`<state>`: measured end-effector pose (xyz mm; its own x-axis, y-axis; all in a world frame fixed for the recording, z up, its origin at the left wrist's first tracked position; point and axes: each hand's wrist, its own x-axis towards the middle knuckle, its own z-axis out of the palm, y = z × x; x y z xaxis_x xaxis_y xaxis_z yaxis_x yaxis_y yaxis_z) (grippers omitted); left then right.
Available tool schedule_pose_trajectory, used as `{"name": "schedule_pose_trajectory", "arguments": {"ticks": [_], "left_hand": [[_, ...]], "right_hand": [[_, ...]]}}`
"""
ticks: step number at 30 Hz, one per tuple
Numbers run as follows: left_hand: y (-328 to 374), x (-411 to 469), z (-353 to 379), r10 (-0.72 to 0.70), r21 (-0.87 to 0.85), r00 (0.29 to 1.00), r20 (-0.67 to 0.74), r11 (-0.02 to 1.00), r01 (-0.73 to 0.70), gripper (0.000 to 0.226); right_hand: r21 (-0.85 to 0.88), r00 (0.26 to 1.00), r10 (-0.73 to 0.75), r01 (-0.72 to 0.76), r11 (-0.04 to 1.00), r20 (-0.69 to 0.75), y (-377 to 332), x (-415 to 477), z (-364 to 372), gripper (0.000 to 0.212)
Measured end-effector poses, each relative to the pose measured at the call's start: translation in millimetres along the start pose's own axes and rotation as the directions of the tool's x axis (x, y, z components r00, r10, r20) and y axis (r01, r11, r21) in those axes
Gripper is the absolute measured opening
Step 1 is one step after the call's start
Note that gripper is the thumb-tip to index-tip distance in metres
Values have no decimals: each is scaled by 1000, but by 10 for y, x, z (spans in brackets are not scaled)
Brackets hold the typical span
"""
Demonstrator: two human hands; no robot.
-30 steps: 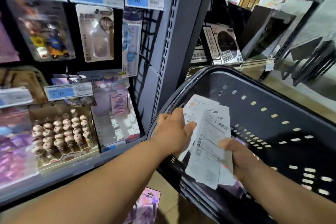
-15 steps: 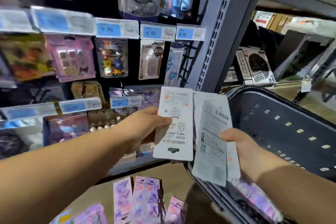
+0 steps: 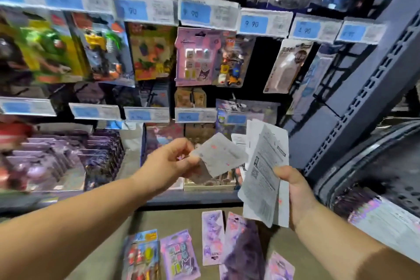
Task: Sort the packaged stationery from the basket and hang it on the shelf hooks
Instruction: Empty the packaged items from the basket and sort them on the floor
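My left hand [image 3: 169,163] pinches one white carded pack [image 3: 219,157] by its left edge, tilted, in front of the lower shelf. My right hand [image 3: 293,191] grips a fanned stack of white packs [image 3: 264,175], printed backs facing me. The dark plastic basket [image 3: 372,157] sits at the right edge with purple packs [image 3: 368,209] inside. Hooks on the dark shelf back carry hanging packs, such as a pink pack [image 3: 196,57] and a white pack [image 3: 287,66], under blue price tags [image 3: 253,24].
A grey slotted shelf upright [image 3: 372,88] stands between the hooks and the basket. Several purple and coloured packs [image 3: 179,254] lie on the brown floor below. Boxes of purple goods [image 3: 68,161] fill the lower shelf at the left. The view is blurred.
My left hand has drawn one white pack off the stack and carried it left, tilting it. My view has swung left and up from the basket onto the hooks.
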<state>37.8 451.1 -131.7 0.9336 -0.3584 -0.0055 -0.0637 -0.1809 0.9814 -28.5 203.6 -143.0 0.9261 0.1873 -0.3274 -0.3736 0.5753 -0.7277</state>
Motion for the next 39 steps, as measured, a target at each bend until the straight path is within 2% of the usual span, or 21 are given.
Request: {"name": "schedule_pose_trajectory", "arguments": {"ticks": [4, 7, 8, 11, 15, 16, 18, 20, 21, 23, 25, 28, 30, 33, 35, 37, 39], "left_hand": [[-368, -133, -85, -43, -183, 999, -9, 982, 41, 19], [-556, -149, -144, -194, -350, 980, -40, 921, 168, 36], [-586, -143, -162, -228, -371, 973, -44, 908, 197, 37], [-630, -128, -173, -218, -330, 973, -74, 926, 182, 13], [-748, -152, -180, -210, -332, 972, -103, 929, 165, 27], [-794, -165, -190, -204, -320, 972, -113, 934, 159, 34], [-890, -187, -200, -192, -322, 973, -129, 936, 142, 62], [-971, -224, -193, -213, -399, 969, -128, 905, 147, 91], [-1019, -242, -192, -232, -446, 965, -120, 881, 156, 98], [-1106, -257, -206, -297, -539, 950, -93, 818, 202, 96], [-1164, -270, -246, -347, -587, 937, -41, 767, 259, 78], [-1257, -266, -277, -377, -508, 926, 20, 794, 334, 42], [-1362, -303, -233, -442, -473, 896, 41, 781, 408, 28], [-1511, -346, -64, -520, -457, 850, 82, 738, 496, 35], [-1549, -342, 84, -555, -439, 828, 81, 726, 530, 41], [-1560, -319, 209, -544, -433, 836, 72, 738, 518, 56], [-1552, -295, 268, -484, -426, 872, 66, 777, 463, 77]], "right_hand": [[81, 997, 76, -74, 994, -29, 347, 242, 26, 68], [95, 988, 130, -122, 988, -86, 548, 379, -18, 70], [90, 984, 148, -139, 986, -95, 606, 410, -29, 71], [58, 979, 189, -184, 981, -80, 733, 440, -1, 71], [18, 979, 203, -203, 979, -21, 804, 415, 102, 64], [11, 978, 207, -207, 978, -7, 822, 412, 110, 64], [-5, 978, 208, -207, 978, 12, 864, 433, 79, 66], [-19, 977, 210, -209, 978, 33, 895, 448, 58, 67], [-25, 975, 216, -215, 976, 51, 908, 456, 59, 66], [-45, 971, 225, -222, 974, 77, 925, 483, 68, 65], [-81, 972, 226, -220, 972, 69, 912, 528, 90, 65], [-108, 973, 226, -220, 970, 50, 869, 609, 53, 63], [-120, 979, 203, -200, 972, 13, 877, 639, -38, 63], [-109, 981, 188, -191, 976, -40, 944, 645, -208, 64], [-103, 977, 207, -212, 972, -56, 1004, 624, -275, 72], [-91, 970, 231, -238, 967, -82, 1060, 608, -327, 85], [-94, 964, 253, -260, 961, -76, 1108, 600, -339, 89]]}}
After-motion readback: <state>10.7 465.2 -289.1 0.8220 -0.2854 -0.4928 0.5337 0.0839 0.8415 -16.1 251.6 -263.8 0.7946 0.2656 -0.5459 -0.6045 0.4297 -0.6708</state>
